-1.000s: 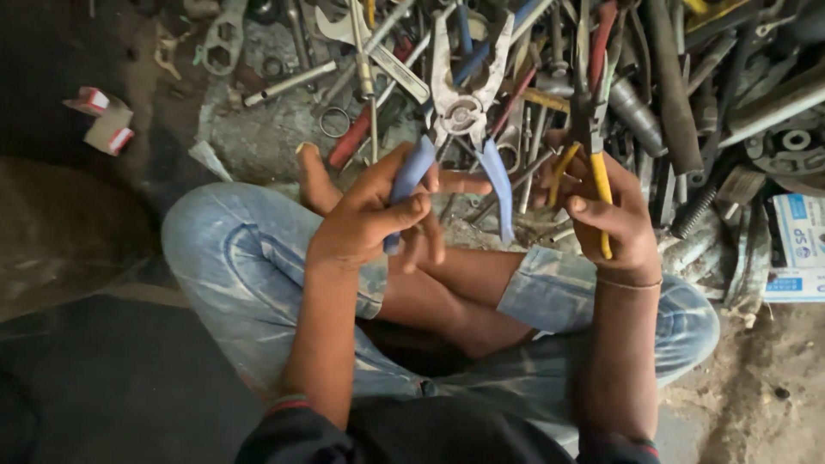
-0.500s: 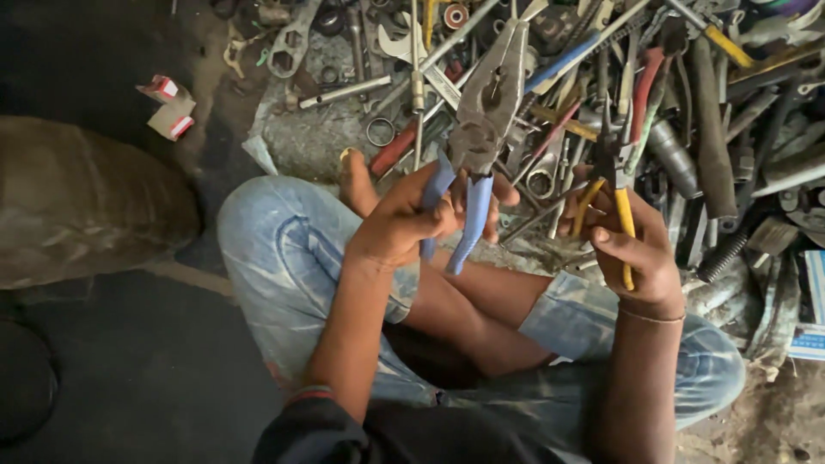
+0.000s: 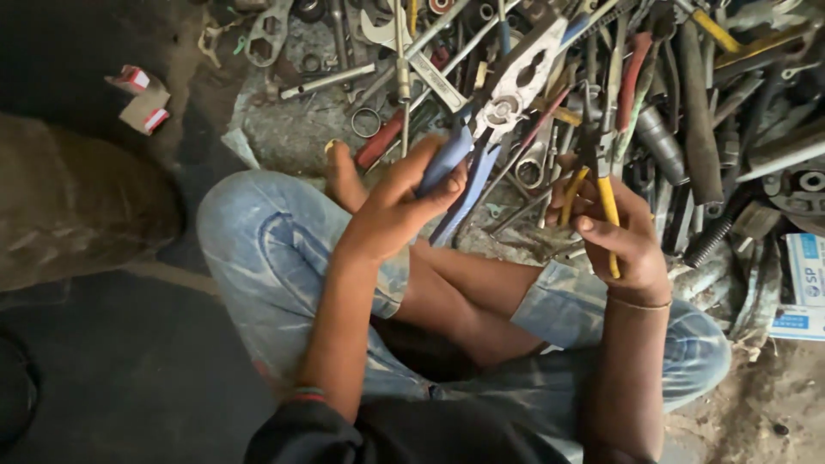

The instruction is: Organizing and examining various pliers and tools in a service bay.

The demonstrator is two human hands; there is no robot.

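Observation:
I sit cross-legged on the floor in faded blue jeans. My left hand (image 3: 400,210) grips the blue handles of a large pair of pliers (image 3: 498,107), whose metal jaws point up and to the right over the tool pile. My right hand (image 3: 623,236) holds a smaller pair of pliers with yellow handles (image 3: 601,185), its dark jaws pointing up. The two tools are apart, about a hand's width from each other.
A dense heap of spanners, wrenches, pliers and metal bars (image 3: 687,94) covers the floor ahead and to the right. A small red-and-white carton (image 3: 142,99) lies at the upper left. A blue-and-white box (image 3: 803,283) sits at the right edge. A grey sack (image 3: 77,206) lies to my left.
My left hand has swung the blue-handled pliers so the jaws point up and right, and their handles have closed together. The right hand keeps the yellow-handled pliers steady.

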